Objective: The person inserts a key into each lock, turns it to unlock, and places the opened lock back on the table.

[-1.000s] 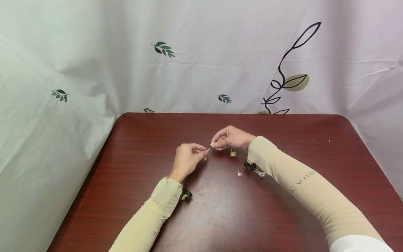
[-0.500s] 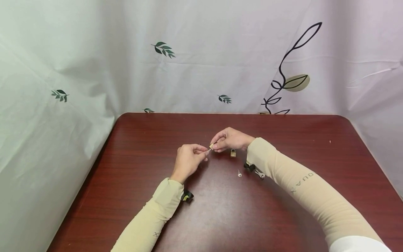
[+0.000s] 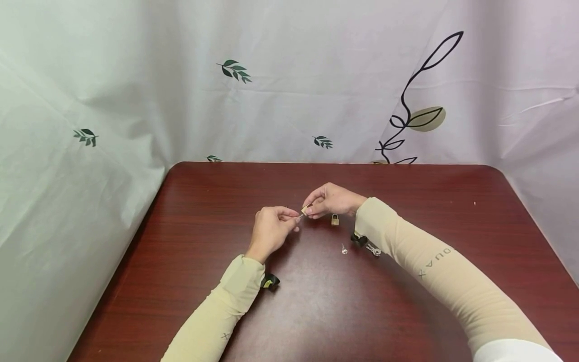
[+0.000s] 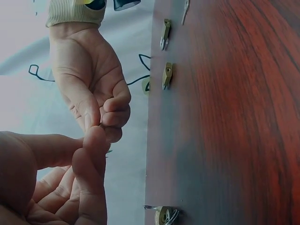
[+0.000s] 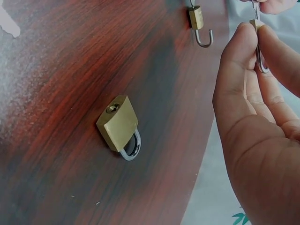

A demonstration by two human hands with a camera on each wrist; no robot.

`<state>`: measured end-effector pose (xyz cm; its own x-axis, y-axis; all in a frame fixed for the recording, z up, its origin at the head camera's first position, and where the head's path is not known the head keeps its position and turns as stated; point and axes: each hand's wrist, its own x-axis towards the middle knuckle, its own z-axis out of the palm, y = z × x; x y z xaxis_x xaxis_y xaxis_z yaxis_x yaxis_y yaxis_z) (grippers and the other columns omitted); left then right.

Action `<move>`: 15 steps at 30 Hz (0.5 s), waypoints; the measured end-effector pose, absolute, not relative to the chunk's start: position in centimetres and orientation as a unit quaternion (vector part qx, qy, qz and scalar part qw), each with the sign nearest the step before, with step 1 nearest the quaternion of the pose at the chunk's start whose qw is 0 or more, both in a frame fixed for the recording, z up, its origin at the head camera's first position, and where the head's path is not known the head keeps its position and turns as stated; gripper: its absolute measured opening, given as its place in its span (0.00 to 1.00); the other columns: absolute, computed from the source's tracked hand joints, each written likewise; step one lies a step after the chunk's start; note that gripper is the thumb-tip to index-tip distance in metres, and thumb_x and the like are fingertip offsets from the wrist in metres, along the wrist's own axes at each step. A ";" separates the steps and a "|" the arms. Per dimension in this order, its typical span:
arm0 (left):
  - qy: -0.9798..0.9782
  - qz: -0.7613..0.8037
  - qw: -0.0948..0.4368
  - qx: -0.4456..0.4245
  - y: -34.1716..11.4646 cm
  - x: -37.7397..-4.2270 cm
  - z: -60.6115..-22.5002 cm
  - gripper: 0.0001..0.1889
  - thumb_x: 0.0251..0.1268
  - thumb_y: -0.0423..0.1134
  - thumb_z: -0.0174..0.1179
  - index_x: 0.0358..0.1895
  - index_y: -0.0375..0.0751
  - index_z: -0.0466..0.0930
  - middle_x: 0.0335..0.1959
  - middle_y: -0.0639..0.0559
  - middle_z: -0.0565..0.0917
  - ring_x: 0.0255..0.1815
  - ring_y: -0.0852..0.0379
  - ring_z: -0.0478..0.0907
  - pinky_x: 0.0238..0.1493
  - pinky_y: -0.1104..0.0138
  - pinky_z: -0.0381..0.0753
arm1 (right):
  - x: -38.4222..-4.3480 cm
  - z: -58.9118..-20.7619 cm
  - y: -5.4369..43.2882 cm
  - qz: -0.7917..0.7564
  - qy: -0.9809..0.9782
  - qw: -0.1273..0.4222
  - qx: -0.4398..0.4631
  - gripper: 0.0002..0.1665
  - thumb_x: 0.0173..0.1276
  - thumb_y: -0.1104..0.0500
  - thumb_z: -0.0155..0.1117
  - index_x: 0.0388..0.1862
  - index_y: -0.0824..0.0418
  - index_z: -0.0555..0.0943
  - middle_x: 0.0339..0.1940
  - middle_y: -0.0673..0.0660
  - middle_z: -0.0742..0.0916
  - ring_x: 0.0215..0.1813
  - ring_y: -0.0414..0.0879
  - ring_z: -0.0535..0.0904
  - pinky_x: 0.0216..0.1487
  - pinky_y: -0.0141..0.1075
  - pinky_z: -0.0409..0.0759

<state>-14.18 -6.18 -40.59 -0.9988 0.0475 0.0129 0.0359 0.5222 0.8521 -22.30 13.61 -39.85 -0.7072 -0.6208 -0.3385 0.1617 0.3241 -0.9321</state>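
Note:
In the head view my left hand (image 3: 273,226) pinches a small silver key (image 5: 256,10) between thumb and fingers. My right hand (image 3: 332,200) pinches a small brass padlock (image 3: 305,209), its keyhole end turned toward the left hand. The key's tip meets that end, and the lock's shackle (image 5: 263,65) points back into the right palm. Both hands are raised over the table, fingertips close together. In the left wrist view the fingers hide most of the key and lock. Below the right hand a closed brass padlock (image 5: 119,124) rests on the table.
An unlocked padlock (image 5: 197,19) with its shackle swung out lies by the left hand, keys (image 4: 173,216) attached. On the dark red table (image 3: 307,311) are a loose key (image 3: 344,249) and a bunch of keys (image 3: 373,250) near the right wrist. A patterned curtain (image 3: 280,100) hangs behind.
A second ago a small gap separated key and padlock. The right hand has come slightly down and left, and the key now meets the lock. Things on the table have stayed put.

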 end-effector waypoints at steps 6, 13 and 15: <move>0.870 0.492 0.004 0.025 -6.2 -14.2 -40.6 0.04 0.59 0.33 0.70 0.36 0.41 0.90 0.19 0.59 0.86 0.23 0.61 0.85 0.19 0.69 0.73 | -22.2 -39.6 13.6 -0.560 0.734 0.351 -0.159 0.12 0.69 0.72 0.64 0.49 0.78 0.81 0.37 0.62 0.89 0.36 0.44 0.86 0.52 0.48 0.83; 0.872 0.488 -0.002 0.031 -6.1 -14.3 -40.6 0.04 0.60 0.33 0.70 0.37 0.41 0.90 0.20 0.59 0.86 0.22 0.57 0.85 0.17 0.69 0.73 | -22.2 -39.5 13.7 -0.553 0.739 0.351 -0.158 0.11 0.69 0.71 0.64 0.48 0.77 0.81 0.40 0.68 0.88 0.36 0.44 0.86 0.53 0.49 0.82; 0.872 0.488 -0.001 0.035 -6.1 -14.3 -40.7 0.04 0.59 0.33 0.70 0.37 0.41 0.91 0.21 0.58 0.87 0.22 0.55 0.85 0.17 0.69 0.74 | -22.3 -39.5 13.8 -0.550 0.741 0.352 -0.157 0.12 0.69 0.71 0.64 0.49 0.77 0.81 0.41 0.68 0.88 0.37 0.45 0.86 0.54 0.49 0.82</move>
